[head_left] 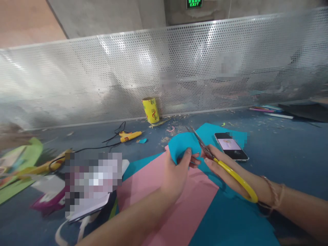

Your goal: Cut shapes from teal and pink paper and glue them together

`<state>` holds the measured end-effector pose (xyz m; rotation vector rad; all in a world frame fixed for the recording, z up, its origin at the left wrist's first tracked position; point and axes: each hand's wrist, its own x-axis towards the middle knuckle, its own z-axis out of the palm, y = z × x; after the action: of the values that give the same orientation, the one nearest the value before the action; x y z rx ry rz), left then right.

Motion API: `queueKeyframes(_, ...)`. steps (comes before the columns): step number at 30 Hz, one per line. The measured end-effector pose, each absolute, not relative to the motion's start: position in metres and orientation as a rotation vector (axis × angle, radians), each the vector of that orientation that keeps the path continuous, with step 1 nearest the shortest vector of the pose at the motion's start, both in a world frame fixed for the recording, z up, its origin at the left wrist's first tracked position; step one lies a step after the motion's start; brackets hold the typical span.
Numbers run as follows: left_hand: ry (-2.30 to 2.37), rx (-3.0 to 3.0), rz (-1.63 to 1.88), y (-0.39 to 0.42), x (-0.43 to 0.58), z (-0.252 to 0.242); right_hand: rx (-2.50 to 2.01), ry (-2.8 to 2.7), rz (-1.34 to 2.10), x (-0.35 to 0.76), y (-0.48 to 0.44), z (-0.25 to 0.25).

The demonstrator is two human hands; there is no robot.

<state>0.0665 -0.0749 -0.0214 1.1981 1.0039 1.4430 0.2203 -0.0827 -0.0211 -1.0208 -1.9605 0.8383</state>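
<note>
My left hand [176,171] pinches a rounded piece of teal paper [183,143] between thumb and fingers, holding it up above the table. My right hand [230,174] grips yellow-handled scissors [220,162]. Their blades point up and left along the right edge of the teal piece. Under both hands lie a pink sheet [176,212] and a large teal sheet [230,225].
A phone [231,146] lies just right of the scissors. A yellow roll [151,110], a yellow glue gun [130,136] with black cord and paper scraps sit further back. Green paper [20,171] and a blurred stack are at left. A perforated metal screen [164,68] closes the back.
</note>
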Motion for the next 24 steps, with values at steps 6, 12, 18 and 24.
queueKeyframes(6, 1.007, 1.181, 1.431, -0.0755, 0.067, -0.0204, -1.024, -1.95, 0.863, 0.2185, -0.0827, -0.0206)
queueKeyframes(12, 0.993, 1.202, 1.372, -0.0778, 0.0675, -0.0199, -1.064, -1.907, 0.921, 0.2175, -0.0864, -0.0156)
queueKeyframes(18, 1.015, 1.176, 1.389, -0.0779, 0.0675, -0.0195, -1.032, -1.866, 0.936, 0.2169, -0.0849, -0.0183)
queueKeyframes(24, 1.03, 1.19, 1.385, -0.0784, 0.0677, -0.0167, -1.028, -1.845, 0.97, 0.2161, -0.0844, -0.0201)
